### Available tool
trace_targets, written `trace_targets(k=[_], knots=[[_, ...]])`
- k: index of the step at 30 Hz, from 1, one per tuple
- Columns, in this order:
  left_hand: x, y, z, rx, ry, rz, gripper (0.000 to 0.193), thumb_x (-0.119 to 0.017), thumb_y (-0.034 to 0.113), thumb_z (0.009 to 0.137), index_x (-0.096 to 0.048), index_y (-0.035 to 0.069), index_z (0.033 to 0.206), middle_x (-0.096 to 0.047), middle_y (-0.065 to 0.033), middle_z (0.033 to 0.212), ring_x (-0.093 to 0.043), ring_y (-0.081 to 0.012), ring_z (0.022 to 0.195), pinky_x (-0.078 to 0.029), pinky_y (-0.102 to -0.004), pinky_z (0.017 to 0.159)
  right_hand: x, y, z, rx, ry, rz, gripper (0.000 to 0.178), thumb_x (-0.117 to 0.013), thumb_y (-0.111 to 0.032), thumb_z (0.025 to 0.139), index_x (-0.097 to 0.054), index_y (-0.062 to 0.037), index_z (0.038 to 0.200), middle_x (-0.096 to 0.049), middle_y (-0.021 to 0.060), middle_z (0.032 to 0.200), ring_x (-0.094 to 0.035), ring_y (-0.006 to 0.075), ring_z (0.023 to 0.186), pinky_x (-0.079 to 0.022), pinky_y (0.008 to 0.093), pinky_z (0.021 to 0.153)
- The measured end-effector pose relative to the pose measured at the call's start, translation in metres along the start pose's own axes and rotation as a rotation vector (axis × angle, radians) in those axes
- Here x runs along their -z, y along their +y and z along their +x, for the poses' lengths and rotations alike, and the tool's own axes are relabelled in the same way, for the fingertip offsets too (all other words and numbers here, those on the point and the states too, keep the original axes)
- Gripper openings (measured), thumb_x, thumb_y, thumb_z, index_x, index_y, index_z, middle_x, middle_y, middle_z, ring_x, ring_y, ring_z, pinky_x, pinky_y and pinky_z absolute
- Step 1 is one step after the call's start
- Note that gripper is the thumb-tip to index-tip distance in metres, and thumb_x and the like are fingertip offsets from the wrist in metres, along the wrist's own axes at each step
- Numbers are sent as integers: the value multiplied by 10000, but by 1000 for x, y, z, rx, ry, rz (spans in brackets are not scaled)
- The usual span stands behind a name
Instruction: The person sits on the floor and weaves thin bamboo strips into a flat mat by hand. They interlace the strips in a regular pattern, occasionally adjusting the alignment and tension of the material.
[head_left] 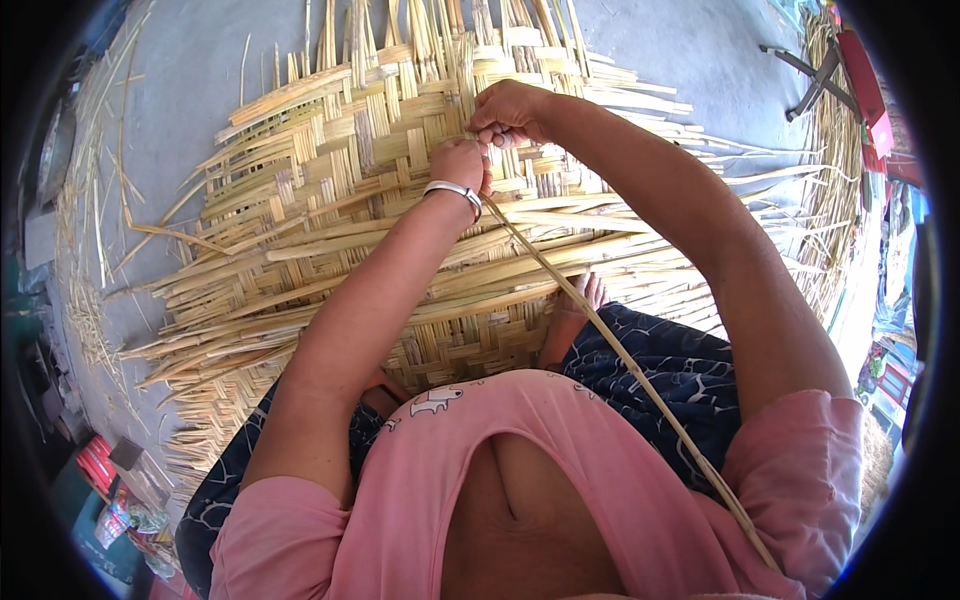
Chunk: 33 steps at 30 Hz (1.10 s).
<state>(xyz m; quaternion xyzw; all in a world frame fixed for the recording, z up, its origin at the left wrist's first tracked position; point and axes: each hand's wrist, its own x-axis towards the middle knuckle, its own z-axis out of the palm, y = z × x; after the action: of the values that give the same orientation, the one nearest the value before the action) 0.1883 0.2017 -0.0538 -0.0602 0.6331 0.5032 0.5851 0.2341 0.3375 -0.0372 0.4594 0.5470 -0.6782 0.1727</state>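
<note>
Strip (pixel 640 370) in left hand (pixel 460 165), upper end hidden; right hand (pixel 512 110), grip unclear.

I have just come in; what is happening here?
A person's left hand grips a long, straw-coloured strip, which trails down across the pink cloth shirt. The right hand is close beside the left, over a large, yellow mat of flat woven strips. Loose strip ends stick out around it.
</note>
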Motion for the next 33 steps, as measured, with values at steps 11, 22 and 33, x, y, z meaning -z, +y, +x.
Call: trace_targets(k=[11, 22, 33], knots=[[9, 20, 38, -353, 378, 261, 246, -499, 176, 851, -618, -38, 872, -647, -197, 772, -638, -293, 637, -506, -375, 588, -28, -9, -2, 344, 92, 208, 96, -663, -135, 850, -595, -78, 812, -578, -2, 636, -525, 63, 543, -426, 213, 501], [40, 48, 17, -73, -70, -424, 194, -400, 192, 936, -499, 75, 816, -541, -33, 616, -446, -98, 456, -360, -231, 403, -39, -18, -8, 379, 44, 409, 82, -642, -102, 863, -572, -65, 842, -649, 51, 718, -624, 104, 600, -508, 226, 571], [26, 14, 8, -374, 50, 212, 126, -548, 130, 868, -586, 14, 833, -634, -79, 702, -592, -132, 516, -439, -254, 417, -21, -5, -5, 241, 151, 149, 119, -708, -110, 800, -612, -48, 834, -626, 43, 684, -597, 107, 551, -464, 226, 459]])
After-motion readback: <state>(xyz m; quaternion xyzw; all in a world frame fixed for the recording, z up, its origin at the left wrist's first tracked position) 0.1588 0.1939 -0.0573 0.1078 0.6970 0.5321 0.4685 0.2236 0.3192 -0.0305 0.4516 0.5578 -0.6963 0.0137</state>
